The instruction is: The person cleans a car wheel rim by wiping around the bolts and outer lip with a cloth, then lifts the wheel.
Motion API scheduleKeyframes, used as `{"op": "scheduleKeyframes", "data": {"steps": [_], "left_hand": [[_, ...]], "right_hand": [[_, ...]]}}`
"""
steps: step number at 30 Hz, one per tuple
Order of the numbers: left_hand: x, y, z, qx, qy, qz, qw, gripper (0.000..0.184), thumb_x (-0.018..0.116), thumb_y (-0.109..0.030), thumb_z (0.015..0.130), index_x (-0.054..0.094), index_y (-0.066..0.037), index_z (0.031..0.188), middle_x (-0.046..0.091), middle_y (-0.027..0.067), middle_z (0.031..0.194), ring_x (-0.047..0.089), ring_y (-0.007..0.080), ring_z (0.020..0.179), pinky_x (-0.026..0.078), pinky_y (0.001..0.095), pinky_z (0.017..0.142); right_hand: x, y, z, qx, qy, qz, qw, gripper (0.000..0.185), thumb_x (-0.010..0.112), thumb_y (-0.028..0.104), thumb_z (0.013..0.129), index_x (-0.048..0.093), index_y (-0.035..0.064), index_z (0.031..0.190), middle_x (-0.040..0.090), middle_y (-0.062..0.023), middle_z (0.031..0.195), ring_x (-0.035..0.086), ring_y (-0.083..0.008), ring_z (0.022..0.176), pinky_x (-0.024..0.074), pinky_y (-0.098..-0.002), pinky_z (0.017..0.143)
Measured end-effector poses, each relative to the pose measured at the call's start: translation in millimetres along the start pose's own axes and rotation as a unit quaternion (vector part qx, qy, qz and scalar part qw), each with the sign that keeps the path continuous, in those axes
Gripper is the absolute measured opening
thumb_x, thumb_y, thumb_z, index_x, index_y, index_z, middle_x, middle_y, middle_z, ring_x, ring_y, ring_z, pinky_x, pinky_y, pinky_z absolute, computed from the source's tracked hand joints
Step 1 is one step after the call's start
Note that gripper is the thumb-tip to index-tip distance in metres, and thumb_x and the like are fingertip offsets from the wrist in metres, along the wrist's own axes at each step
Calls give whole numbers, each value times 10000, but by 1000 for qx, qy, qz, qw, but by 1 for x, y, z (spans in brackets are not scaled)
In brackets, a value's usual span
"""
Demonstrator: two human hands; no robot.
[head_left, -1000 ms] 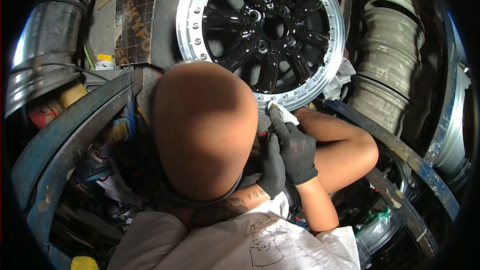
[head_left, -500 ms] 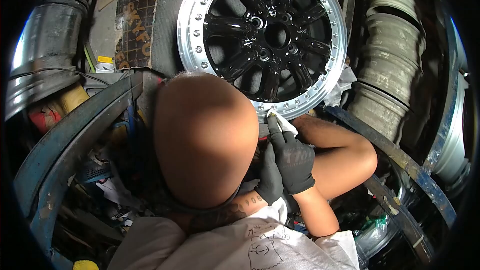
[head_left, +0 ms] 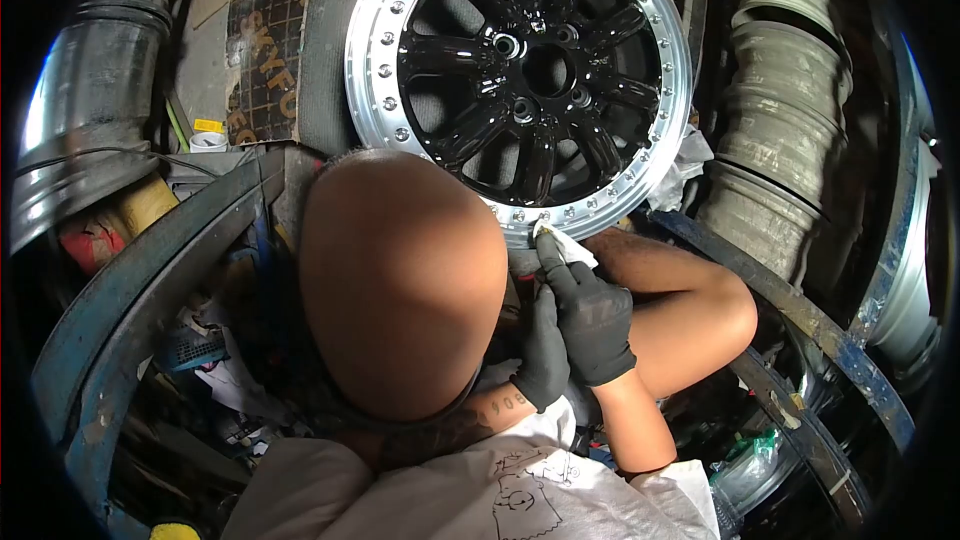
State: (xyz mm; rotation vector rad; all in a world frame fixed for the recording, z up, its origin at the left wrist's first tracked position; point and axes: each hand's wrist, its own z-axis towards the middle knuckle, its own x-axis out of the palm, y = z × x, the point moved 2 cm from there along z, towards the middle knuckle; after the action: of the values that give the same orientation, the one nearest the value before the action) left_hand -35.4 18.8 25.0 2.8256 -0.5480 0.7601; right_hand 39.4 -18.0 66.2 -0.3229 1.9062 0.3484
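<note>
A car wheel (head_left: 372, 35) with glossy black spokes and a polished, bolt-studded silver rim lies face up in front of me. My right hand (head_left: 594, 328), in a black glove, holds a white cloth (head_left: 570, 248) and presses it with the outstretched index finger on the rim's near edge. Close against it is my left hand (head_left: 541, 355), gloved in black too. Its thumb points towards the wheel, while its other fingers are hidden behind the right hand. My raised knee (head_left: 405, 280) covers part of the rim at the lower left.
Bare metal wheel barrels (head_left: 780, 120) are stacked at the right, and another metal cylinder (head_left: 95, 90) stands at the left. Worn blue metal bars (head_left: 790, 295) run on both sides. A printed cardboard piece (head_left: 268, 50) and a small white cup (head_left: 208, 142) lie left of the wheel.
The wheel and my knee sit slightly further left in view. My right hand keeps the cloth at the rim's near edge, with hardly any movement in either hand.
</note>
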Motion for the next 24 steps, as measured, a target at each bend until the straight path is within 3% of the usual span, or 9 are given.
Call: {"op": "scheduleKeyframes", "data": {"steps": [3, 6, 9, 13, 16, 18, 21, 24], "left_hand": [[-8, 7, 10, 56, 6, 35, 998, 443, 345, -379, 1138, 491, -99, 1449, 564, 54, 1345, 546, 152, 1242, 443, 337, 1087], [-16, 6, 15, 46, 32, 116, 992, 424, 400, -350, 1130, 485, -78, 1443, 563, 57, 1353, 536, 148, 1248, 431, 337, 1094], [2, -15, 5, 94, 79, 268, 956, 464, 450, -357, 1119, 456, -46, 1463, 549, 78, 1388, 519, 161, 1281, 418, 344, 1104], [12, -17, -3, 88, 42, 203, 974, 569, 490, -412, 1106, 400, -14, 1503, 520, 118, 1437, 490, 183, 1333, 396, 347, 1129], [11, -17, -6, 82, 27, 181, 980, 582, 544, -401, 1085, 393, -19, 1498, 527, 128, 1420, 507, 191, 1315, 414, 353, 1102], [13, -15, -6, 87, -10, 138, 987, 512, 623, -337, 1055, 455, -42, 1438, 567, 119, 1349, 560, 191, 1242, 469, 364, 1028], [10, -14, -5, 92, 3, 158, 983, 522, 624, -338, 1054, 451, -42, 1449, 566, 120, 1351, 560, 193, 1245, 468, 363, 1032], [2, -16, 1, 61, 48, 221, 972, 672, 522, -424, 1101, 284, -7, 1570, 475, 130, 1491, 472, 168, 1357, 378, 324, 1139]], "right_hand": [[-2, -5, 2, 11, -19, 104, 994, 668, 697, 215, 852, 586, 213, 1511, 685, -97, 866, 671, -282, 626, 541, -404, 575], [0, -12, 0, 41, -35, 206, 977, 654, 704, 159, 841, 612, 201, 1487, 700, -146, 846, 675, -319, 643, 551, -416, 618], [0, -25, 1, 78, -32, 253, 964, 616, 707, 88, 861, 626, 156, 1468, 691, -175, 806, 680, -314, 653, 550, -400, 648], [6, -29, 2, 111, -42, 394, 911, 486, 685, 30, 933, 651, 73, 1416, 693, -191, 803, 686, -229, 679, 536, -341, 674], [9, -27, 4, 146, -3, 463, 874, 483, 681, 29, 937, 650, 70, 1417, 673, -176, 773, 648, -187, 657, 534, -329, 677], [2, -24, 7, 124, -5, 441, 889, 488, 679, 22, 935, 647, 67, 1420, 672, -162, 767, 624, -139, 667, 525, -312, 674], [0, -23, 8, 110, -16, 421, 900, 492, 679, 17, 932, 645, 64, 1421, 691, -172, 787, 647, -130, 696, 533, -307, 695], [7, -25, 6, 124, -16, 437, 891, 492, 676, 15, 935, 639, 54, 1424, 718, -192, 836, 674, -134, 737, 544, -304, 727]]}}
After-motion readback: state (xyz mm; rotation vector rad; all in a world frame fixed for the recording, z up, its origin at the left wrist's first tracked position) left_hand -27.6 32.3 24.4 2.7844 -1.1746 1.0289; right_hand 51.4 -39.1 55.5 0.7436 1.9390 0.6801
